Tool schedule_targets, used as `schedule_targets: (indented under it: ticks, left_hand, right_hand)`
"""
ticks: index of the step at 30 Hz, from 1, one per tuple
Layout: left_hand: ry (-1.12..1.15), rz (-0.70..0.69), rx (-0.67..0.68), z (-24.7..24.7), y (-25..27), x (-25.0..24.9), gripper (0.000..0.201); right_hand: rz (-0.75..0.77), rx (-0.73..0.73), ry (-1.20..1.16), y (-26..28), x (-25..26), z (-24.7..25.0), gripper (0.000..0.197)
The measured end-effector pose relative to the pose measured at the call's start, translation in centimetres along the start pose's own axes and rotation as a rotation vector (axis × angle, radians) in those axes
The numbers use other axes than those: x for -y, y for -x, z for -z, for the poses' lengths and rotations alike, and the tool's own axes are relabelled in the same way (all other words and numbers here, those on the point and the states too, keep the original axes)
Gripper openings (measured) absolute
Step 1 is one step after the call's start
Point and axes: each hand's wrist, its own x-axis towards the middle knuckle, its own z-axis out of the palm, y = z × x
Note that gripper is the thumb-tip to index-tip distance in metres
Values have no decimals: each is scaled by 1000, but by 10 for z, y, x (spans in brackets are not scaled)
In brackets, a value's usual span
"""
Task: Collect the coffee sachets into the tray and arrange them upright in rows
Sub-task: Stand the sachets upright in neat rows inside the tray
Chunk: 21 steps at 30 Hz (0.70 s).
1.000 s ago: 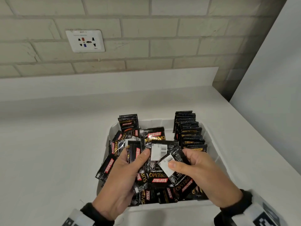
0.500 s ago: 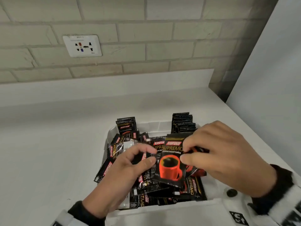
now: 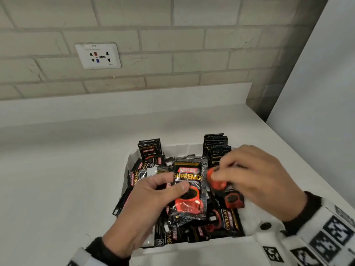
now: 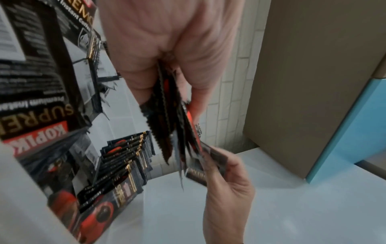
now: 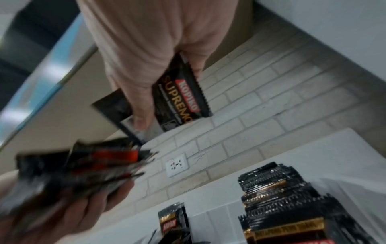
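Observation:
A white tray (image 3: 182, 149) holds a jumble of black coffee sachets (image 3: 228, 221). My left hand (image 3: 170, 186) grips a small stack of sachets (image 3: 189, 191) over the tray, thumb on the front one, whose red cup faces me. The left wrist view shows that stack (image 4: 173, 128) edge-on between thumb and fingers. Just to the right, my right hand (image 3: 221, 175) pinches one or two sachets (image 5: 180, 99), partly hidden by its fingers. A tidy upright row (image 3: 215, 148) stands at the tray's back right. A few upright sachets (image 3: 149, 150) stand at the back left.
The tray sits on a white counter (image 3: 67, 179) near its right edge. A brick wall with a socket plate (image 3: 98, 55) runs behind it. A white panel (image 3: 317, 93) rises on the right. Some sachets (image 3: 123, 200) hang over the tray's left rim.
The sachet with the red cup has gone from my right hand onto the stack in my left hand. My right hand has drawn slightly right, still holding other sachets.

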Motion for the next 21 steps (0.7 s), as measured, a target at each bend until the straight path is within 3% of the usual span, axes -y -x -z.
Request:
schedule_targets:
  ticks: [1,3,5,9,13,16,18,21]
  left_hand:
    - [-1,-18,-35,2,0,-1,21]
    - [-40,-46,-104,7,-1,-2,18]
    - [-101,-68,-144,7,1,-3,20]
    - [-183,-89,-172,-3,2,-1,24]
    - [-179,-82,-160,-6,2,-4,37]
    - [-155,-71,-137,-2,0,-4,40]
    - [-155,-51,-120,0,-1,-3,29]
    - [-111,-4,-61,0,-1,-2,19]
  right_hand:
    - [-125,-75,-109,0,-2,2,14]
    - [-547,-216,-447,-6,-4,11,15]
    - [-840,-194,-752,-8,-5,10,21]
    - [-1048,-45,-1046,-16,2,3,26]
    - [-1136,84,-1314,-19,9,-7,21]
    - [-1094,24,-1481,-21,12,-5,19]
    - [-945,-56,-1324,-19,11,-5,21]
    - [-492,-209,-766,-17,14,-2,27]
